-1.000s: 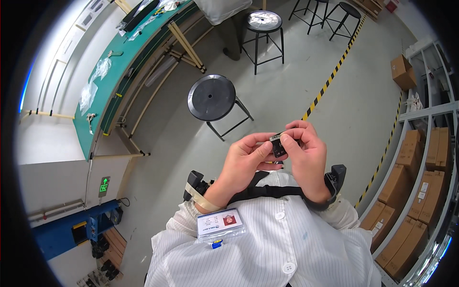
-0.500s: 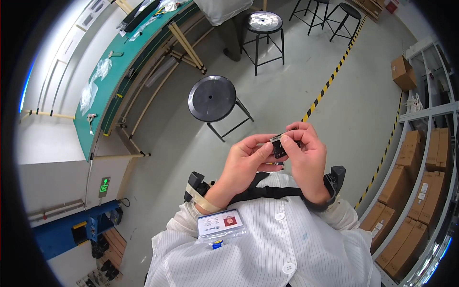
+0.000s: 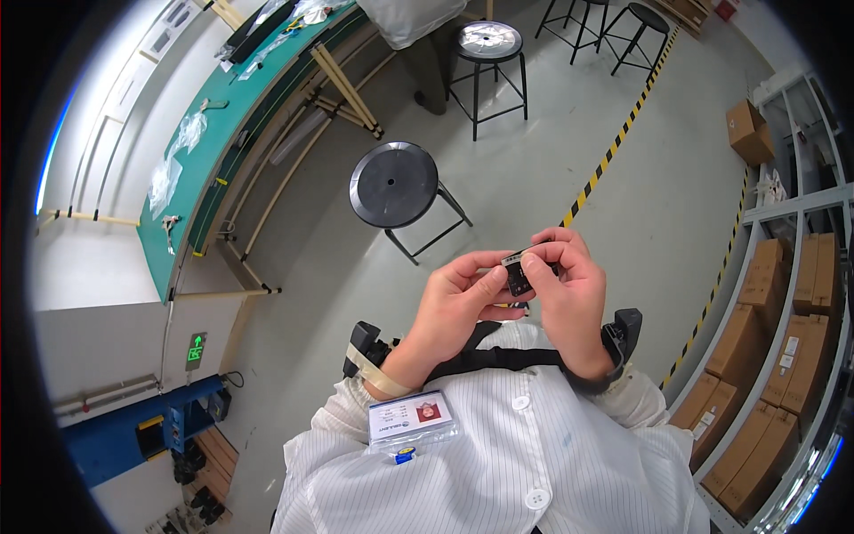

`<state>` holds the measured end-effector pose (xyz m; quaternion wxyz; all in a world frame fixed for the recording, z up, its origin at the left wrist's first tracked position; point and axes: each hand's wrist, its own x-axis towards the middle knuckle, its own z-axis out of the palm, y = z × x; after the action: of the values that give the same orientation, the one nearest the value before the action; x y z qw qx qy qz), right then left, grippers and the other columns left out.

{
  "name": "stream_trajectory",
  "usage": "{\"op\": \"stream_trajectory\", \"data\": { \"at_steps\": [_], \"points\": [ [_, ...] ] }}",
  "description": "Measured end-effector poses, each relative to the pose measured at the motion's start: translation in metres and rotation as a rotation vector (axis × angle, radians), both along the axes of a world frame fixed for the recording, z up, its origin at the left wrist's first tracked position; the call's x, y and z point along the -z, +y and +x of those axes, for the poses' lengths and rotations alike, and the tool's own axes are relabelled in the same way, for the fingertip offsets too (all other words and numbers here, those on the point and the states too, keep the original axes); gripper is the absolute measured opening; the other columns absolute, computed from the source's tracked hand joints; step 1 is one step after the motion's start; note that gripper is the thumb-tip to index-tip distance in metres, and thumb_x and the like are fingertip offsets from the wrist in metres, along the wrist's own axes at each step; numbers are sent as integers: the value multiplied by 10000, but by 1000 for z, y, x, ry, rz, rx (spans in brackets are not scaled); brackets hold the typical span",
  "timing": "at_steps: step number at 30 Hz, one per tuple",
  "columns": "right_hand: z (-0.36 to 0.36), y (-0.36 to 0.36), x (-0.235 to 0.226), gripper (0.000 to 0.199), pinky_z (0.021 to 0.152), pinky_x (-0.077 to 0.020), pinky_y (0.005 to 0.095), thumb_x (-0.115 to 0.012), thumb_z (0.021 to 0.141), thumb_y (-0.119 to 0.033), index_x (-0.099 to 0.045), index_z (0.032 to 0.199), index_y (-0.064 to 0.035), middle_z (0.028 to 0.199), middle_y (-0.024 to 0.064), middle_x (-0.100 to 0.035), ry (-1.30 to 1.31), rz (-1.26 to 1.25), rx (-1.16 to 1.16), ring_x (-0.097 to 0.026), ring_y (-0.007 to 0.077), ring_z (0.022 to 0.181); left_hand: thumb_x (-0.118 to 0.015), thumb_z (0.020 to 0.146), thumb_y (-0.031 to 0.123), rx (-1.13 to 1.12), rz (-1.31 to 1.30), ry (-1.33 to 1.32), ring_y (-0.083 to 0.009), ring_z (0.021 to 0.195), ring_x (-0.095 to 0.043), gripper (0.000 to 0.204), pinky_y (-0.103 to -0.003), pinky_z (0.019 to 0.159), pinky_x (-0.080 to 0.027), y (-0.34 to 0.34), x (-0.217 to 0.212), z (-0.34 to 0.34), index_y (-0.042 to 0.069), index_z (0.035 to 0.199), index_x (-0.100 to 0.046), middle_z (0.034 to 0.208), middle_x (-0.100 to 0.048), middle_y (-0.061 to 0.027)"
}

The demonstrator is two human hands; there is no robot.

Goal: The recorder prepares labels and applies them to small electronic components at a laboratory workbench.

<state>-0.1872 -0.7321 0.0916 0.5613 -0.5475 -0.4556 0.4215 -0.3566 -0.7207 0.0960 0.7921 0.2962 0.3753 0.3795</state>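
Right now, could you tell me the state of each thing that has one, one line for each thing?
Small black part: held up between both hands, off any surface.
Left hand: fingertips pinching the part's left side.
Right hand: fingers closed on the part's right side.
Black stool: upright, seat bare.
Steel stool: upright, nobody sitting.
Cardboard boxes: closed, on the shelves.

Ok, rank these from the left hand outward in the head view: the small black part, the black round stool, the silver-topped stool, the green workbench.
1. small black part, in its fingers
2. black round stool, ahead, slightly left
3. green workbench, far left
4. silver-topped stool, far ahead

The last two are close to call.
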Motion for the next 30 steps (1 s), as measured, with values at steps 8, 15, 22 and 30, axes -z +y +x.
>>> {"op": "stream_trajectory", "data": {
  "at_steps": [8,15,22,30],
  "points": [
    [0,-1,-1,70,792,-524,299,-708,899,-45,-707,901,25,1116,117,-649,18,-20,0,-655,154,956,-523,1093,115,-2,0,-6,-298,1091,-729,341,-367,881,-661,-1,0,0,-67,1382,-542,1211,-682,-189],
    [1,0,1,70,794,-523,294,-710,900,-46,-705,905,24,1113,114,-649,15,-14,1,-651,148,941,-520,1094,115,3,4,-8,-304,1091,-729,339,-373,884,-661,-1,0,-1,-67,1379,-541,1214,-679,-194],
    [0,-1,0,69,804,-517,293,-711,898,-45,-705,903,24,1101,112,-650,25,-26,-2,-649,155,972,-519,1094,114,2,4,-9,-305,1090,-729,340,-378,885,-661,0,1,-1,-66,1383,-538,1209,-681,-193],
    [1,1,3,72,798,-518,300,-713,897,-49,-703,898,22,1095,114,-653,4,6,1,-649,160,970,-527,1086,110,-5,-11,-7,-291,1065,-736,337,-389,876,-663,0,-2,0,-62,1375,-548,1198,-687,-184]
  ]
}}
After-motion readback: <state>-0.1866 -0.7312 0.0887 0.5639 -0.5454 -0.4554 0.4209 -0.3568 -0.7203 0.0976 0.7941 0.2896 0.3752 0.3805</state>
